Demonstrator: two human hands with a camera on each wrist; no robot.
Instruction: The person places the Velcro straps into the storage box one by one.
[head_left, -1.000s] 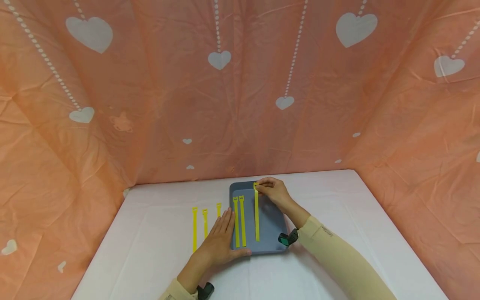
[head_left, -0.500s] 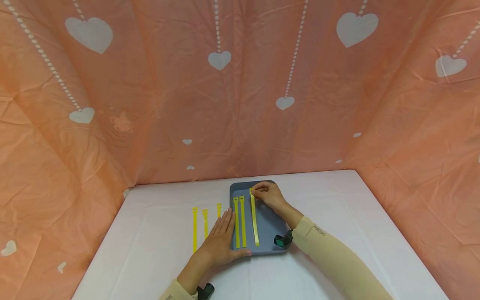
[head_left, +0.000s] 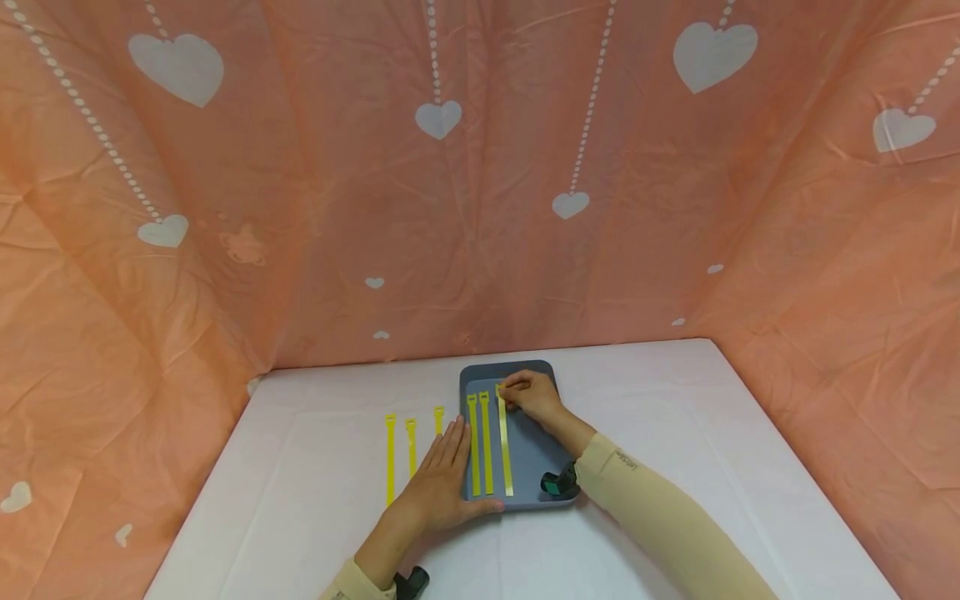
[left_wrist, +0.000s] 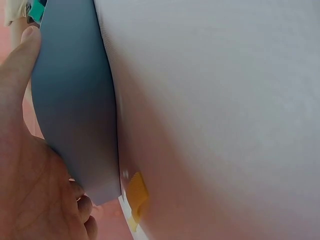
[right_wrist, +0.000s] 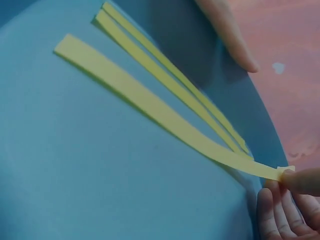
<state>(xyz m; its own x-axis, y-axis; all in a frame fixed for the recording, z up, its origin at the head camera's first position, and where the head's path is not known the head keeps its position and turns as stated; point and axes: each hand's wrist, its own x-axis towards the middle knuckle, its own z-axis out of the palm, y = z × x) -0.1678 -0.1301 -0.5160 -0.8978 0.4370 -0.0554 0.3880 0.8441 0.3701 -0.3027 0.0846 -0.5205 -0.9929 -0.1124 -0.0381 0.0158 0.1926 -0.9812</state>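
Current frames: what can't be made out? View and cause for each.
Head: lower ends of the two table straps nearest the tray, covered by the left hand.
Head: lettering on the right sleeve, too small.
Right wrist: pinched end of the held strap, partly covered by the right hand.
Right wrist: tray's full outline, cut off by picture edges.
Left wrist: which strap the yellow piece is, too blurred.

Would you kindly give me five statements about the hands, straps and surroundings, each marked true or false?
1. The right hand pinches a yellow strap near one end. True.
2. The left hand grips a strap. False: the left hand touches the gray-blue tray.
3. Two other straps lie in the tray. True.
4. The straps outside the tray lie right of it. False: they lie to its left.
5. Pale hearts decorate the backdrop. True.
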